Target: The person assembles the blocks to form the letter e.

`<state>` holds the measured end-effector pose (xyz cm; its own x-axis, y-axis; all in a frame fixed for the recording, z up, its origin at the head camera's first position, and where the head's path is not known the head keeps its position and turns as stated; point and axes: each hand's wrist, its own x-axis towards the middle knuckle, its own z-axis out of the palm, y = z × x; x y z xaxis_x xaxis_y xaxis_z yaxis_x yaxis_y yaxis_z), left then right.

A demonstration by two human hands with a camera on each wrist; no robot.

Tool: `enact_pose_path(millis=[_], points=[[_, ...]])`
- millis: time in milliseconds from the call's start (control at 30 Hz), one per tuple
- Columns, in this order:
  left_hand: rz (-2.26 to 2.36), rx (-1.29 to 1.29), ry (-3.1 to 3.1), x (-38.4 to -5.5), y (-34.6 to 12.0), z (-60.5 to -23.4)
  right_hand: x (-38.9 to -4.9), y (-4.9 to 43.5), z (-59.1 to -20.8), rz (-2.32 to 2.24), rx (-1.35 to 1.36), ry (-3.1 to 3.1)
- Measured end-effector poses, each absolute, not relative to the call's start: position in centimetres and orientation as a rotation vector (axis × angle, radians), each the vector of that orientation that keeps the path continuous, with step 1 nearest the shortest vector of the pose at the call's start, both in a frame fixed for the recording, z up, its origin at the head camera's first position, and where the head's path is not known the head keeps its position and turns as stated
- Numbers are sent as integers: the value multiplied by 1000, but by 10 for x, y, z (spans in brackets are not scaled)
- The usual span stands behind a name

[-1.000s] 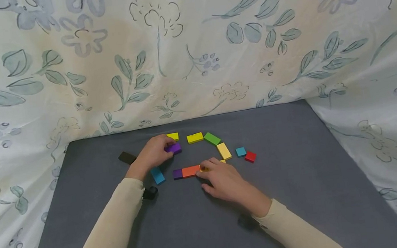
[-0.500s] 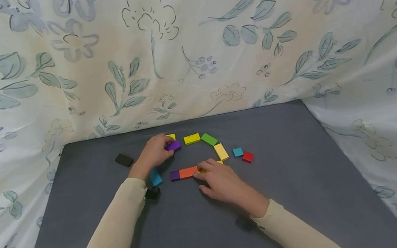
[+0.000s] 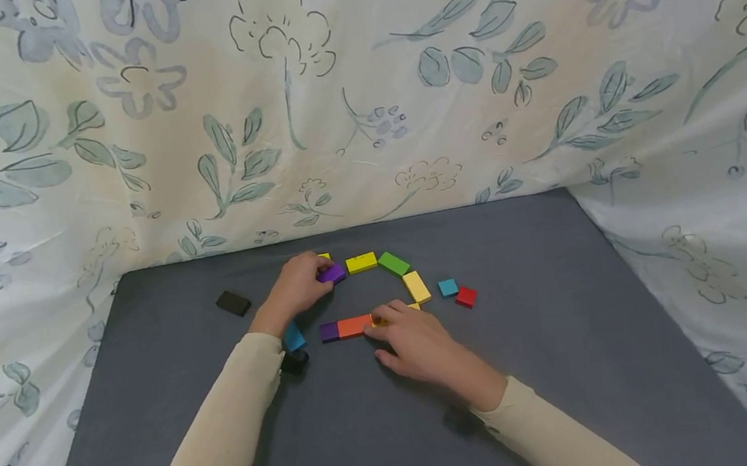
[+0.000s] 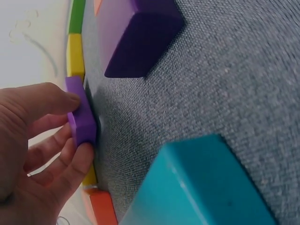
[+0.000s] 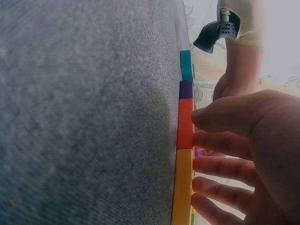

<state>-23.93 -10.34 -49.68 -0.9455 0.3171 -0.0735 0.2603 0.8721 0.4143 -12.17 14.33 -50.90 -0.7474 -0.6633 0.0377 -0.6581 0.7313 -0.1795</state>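
Note:
My left hand (image 3: 297, 285) pinches a purple block (image 4: 83, 115) between thumb and fingers, at the far side of a loose ring of coloured blocks. A yellow block (image 3: 362, 263) lies just right of the purple one, and another yellow block (image 3: 324, 256) peeks out behind it. On the near side, my right hand (image 3: 418, 340) rests extended fingertips on a row of blocks. Its thumb and fingers touch the orange block (image 5: 185, 124) and the amber block (image 5: 183, 187) beside it. A dark purple block (image 3: 329, 332) ends that row on the left.
The ring's right side has a green block (image 3: 394, 263) and a pale yellow block (image 3: 417, 287). Farther right lie a small teal block (image 3: 448, 287) and a red block (image 3: 466, 297). A blue block (image 3: 294, 337) sits by the left wrist; a black block (image 3: 234, 303) lies farther left.
My left hand has shifted slightly right with the purple block, closer to the yellow block. My right hand has stayed on the row. The head view has shifted a little.

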Motion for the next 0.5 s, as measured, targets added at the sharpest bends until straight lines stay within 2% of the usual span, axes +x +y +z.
enact_pose_path(millis=[500], points=[[601,473,2906,-240,-99,-497,-120,145,-509,-310,-1127,2906]])
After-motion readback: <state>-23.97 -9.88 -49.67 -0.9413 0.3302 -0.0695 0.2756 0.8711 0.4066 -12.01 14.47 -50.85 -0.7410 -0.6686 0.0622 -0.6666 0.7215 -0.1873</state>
